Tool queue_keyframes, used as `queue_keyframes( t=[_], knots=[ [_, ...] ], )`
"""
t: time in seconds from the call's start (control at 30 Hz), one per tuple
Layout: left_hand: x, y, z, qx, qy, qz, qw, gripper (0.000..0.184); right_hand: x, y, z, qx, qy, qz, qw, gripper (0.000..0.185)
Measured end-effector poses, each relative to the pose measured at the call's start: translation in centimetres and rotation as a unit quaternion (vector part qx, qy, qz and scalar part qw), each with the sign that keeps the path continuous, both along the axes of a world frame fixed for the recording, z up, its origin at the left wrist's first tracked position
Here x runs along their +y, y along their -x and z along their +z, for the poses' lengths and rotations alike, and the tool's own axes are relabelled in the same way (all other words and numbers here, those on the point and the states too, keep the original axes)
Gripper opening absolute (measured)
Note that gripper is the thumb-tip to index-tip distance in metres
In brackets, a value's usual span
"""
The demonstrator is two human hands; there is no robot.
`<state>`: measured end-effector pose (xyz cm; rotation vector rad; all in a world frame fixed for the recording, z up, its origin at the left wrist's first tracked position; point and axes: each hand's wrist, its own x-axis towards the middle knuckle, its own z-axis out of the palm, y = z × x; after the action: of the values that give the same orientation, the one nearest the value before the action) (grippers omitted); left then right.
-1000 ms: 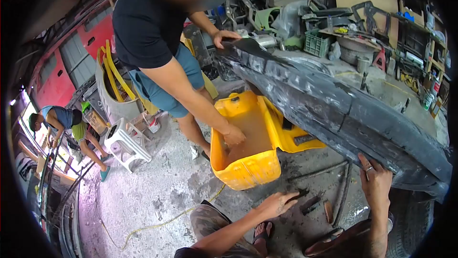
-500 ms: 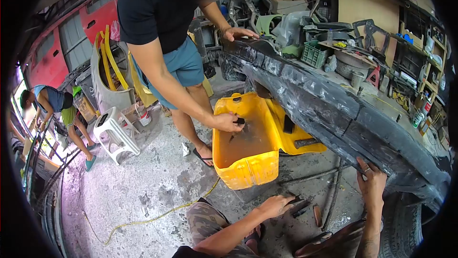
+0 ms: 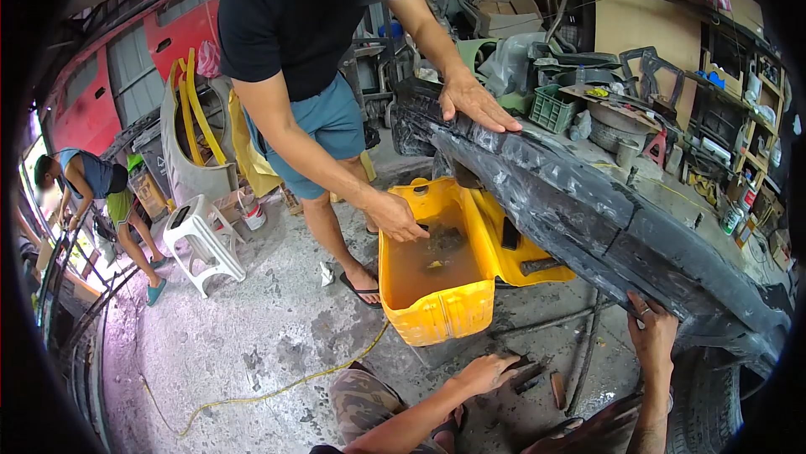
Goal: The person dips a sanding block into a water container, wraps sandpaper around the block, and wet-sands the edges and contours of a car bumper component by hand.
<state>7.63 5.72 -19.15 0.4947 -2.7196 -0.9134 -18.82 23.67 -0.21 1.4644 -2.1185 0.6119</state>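
Where our view begins at far left, a person in a blue tank top (image 3: 88, 175) bends forward near red vehicle panels (image 3: 86, 118). Next, we find a white plastic stool (image 3: 201, 236) on a stained concrete floor (image 3: 269, 303). Nearer the centre, a co-worker in a black T-shirt (image 3: 285, 26) stands facing us. The co-worker's right hand (image 3: 399, 217) hangs over a yellow tub (image 3: 441, 320) of murky water, fingers close together, a small dark piece (image 3: 423, 227) at their tips. The co-worker's left hand (image 3: 478, 103) rests outstretched on the dark panel (image 3: 579, 202), long, bumper-like and smeared whitish, which slants from upper centre down to the right. Below the tub, our left hand (image 3: 487, 374) reaches out near dark objects (image 3: 529, 380); we cannot tell whether its fingers hold one. Further right, our right hand (image 3: 652, 328) is clamped on the panel's lower edge. Beneath the panel we see a tyre (image 3: 703, 404), and at far right, cluttered shelves (image 3: 743, 210).
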Motion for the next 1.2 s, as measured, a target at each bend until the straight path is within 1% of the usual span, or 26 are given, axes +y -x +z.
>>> queue_keyframes(
  t=[0.07,0.17,0.23,0.33,0.47,0.53,0.67,0.77,0.83,0.93,1.07,1.2],
  knots=[
    [0.0,-0.4,-1.2,0.008,0.004,0.003,1.000,0.043,0.1,-0.1,-0.2,0.007,0.010,0.002,1.000,0.045],
    [-0.5,-0.3,-2.5,0.035,0.026,0.019,0.999,0.043,0.1,0.1,0.0,-0.022,0.001,-0.006,1.000,0.044],
    [-0.3,-0.2,-1.3,0.003,-0.005,0.020,1.000,0.043,0.1,-0.1,0.1,0.006,0.017,0.019,1.000,0.042],
    [-0.2,0.2,-0.9,0.003,0.001,0.013,1.000,0.043,0.0,-0.3,0.2,-0.013,0.028,0.020,0.999,0.043],
    [-0.5,1.0,-2.2,0.008,0.014,0.009,1.000,0.044,0.0,-0.2,0.2,-0.017,0.020,0.015,1.000,0.045],
    [-0.6,1.3,-2.0,-0.011,-0.010,-0.001,1.000,0.045,0.0,0.0,-0.1,-0.005,0.016,0.015,1.000,0.046],
    [-0.7,1.5,-2.7,-0.022,-0.017,-0.009,1.000,0.046,0.0,0.3,-0.3,0.000,0.031,0.028,0.999,0.045],
    [-0.9,1.4,-4.0,-0.007,0.004,-0.008,1.000,0.045,0.0,0.3,-0.4,-0.005,0.017,0.014,1.000,0.048],
    [-0.9,1.1,-3.3,-0.023,-0.017,-0.005,1.000,0.045,0.0,0.3,-0.3,0.000,0.017,0.018,1.000,0.048],
    [-0.8,0.8,-2.4,-0.044,-0.011,-0.004,0.999,0.045,-0.1,0.4,-0.5,0.005,0.027,0.018,0.999,0.046],
    [-0.8,0.7,-2.4,-0.038,-0.036,0.004,0.999,0.043,0.0,-0.1,0.1,-0.010,0.023,0.013,1.000,0.044],
    [-0.7,0.9,-1.9,-0.039,-0.015,-0.008,0.999,0.046,0.3,0.0,0.3,0.006,0.024,0.023,0.999,0.047]
  ],
)
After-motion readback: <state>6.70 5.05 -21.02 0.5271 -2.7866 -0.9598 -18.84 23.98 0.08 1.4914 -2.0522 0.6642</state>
